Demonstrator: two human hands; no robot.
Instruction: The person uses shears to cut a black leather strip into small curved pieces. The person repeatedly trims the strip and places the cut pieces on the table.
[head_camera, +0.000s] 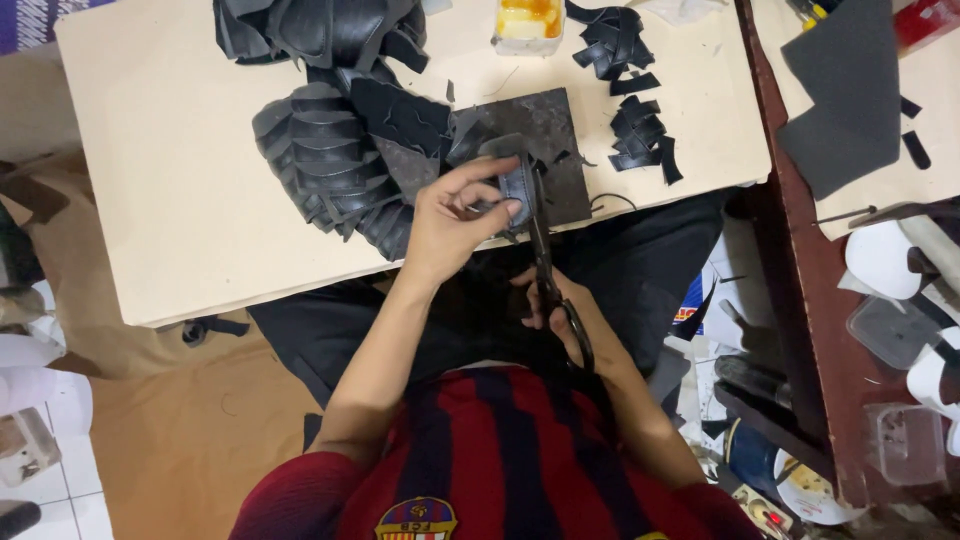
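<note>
meanwhile right hand (562, 318) fingers grip scissors (545, 262), blades pointing away along their length; left hand (455, 215) pinches leather piece (516, 186).

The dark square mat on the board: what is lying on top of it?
On the dark square mat lie small black offcuts and, at its left edge, part of the black strip pile. The left hand, holding a small grey piece at the scissors, covers its lower left.

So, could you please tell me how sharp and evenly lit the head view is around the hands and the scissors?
Head view: the left hand and the small dark piece it pinches are fairly sharp; the scissors in the right hand melt into the dark lap; soft, even light on the pale board, no hard glare; the edges bend slightly.
</note>
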